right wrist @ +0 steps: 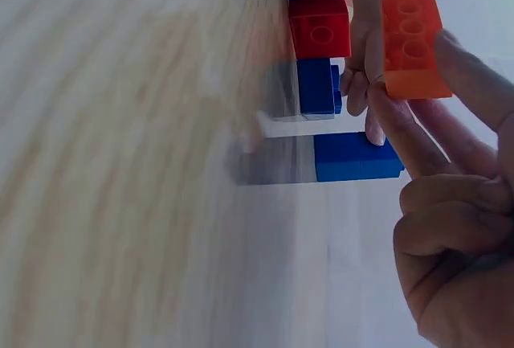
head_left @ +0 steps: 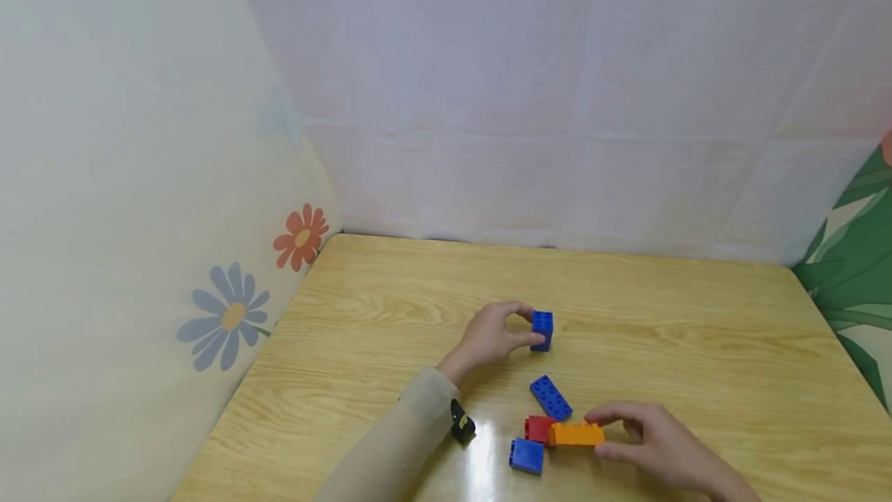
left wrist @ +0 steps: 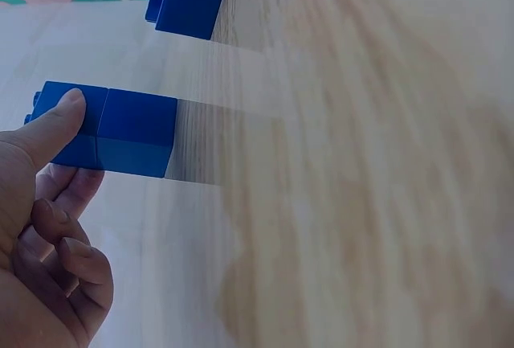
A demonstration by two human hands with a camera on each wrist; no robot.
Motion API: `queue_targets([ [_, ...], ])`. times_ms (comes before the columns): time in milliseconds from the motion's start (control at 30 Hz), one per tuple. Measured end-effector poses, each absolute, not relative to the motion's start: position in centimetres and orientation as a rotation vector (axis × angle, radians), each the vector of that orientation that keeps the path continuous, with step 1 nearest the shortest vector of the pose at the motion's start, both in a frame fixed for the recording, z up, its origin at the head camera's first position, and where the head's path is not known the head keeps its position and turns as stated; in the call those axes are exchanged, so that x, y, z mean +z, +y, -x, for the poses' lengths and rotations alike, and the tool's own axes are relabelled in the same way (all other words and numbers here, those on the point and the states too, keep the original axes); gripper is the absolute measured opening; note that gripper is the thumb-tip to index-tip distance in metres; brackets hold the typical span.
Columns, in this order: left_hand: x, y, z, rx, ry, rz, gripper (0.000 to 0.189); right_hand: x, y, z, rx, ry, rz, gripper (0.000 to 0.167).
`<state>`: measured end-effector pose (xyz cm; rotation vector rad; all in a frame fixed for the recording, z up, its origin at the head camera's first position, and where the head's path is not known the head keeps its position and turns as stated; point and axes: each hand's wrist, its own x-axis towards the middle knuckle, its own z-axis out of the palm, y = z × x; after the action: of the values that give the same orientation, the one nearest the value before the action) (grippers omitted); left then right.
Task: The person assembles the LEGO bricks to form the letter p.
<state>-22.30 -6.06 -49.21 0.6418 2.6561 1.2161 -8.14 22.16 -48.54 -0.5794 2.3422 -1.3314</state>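
Two blue bricks, one on the other, form an upright stack (head_left: 542, 334) on the table. My left hand (head_left: 491, 333) pinches this stack, thumb on the near side and fingers behind. An orange brick (head_left: 577, 434) is held at its right end between thumb and fingers of my right hand (head_left: 651, 440). Its hollow underside shows in the right wrist view, raised off the tabletop. In the head view it overlaps a red brick (head_left: 538, 429), which lies on its side. Between the hands a long blue brick (head_left: 551, 398) lies studs up.
Another blue brick (head_left: 527, 457) lies on its side in front of the red one, studs facing left. The wooden table (head_left: 390, 285) meets a pale cloth backdrop (head_left: 453, 99) at the back. Flower-printed panels (head_left: 233, 316) flank it. A black patch (head_left: 461, 421) is on the left sleeve.
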Motion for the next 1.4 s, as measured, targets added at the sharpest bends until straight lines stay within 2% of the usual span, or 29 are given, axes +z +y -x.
queue_targets([
  [133,-49.3,-6.1,22.3,1.209,2.666,-0.643,0.046,-48.6,22.1,8.6,-1.382,2.403,0.620,0.044],
  [367,-49.3,-6.0,22.2,1.194,2.681,-0.645,0.047,-48.2,21.8,9.8,-1.446,2.450,0.545,0.037],
  [700,-49.2,-6.1,22.0,1.202,2.680,-0.650,0.043,-47.8,21.0,11.5,-1.509,2.586,0.497,0.043],
  [1400,-49.3,-6.0,22.1,1.215,2.673,-0.641,0.043,-47.6,20.4,14.7,-1.586,2.639,0.421,0.042],
])
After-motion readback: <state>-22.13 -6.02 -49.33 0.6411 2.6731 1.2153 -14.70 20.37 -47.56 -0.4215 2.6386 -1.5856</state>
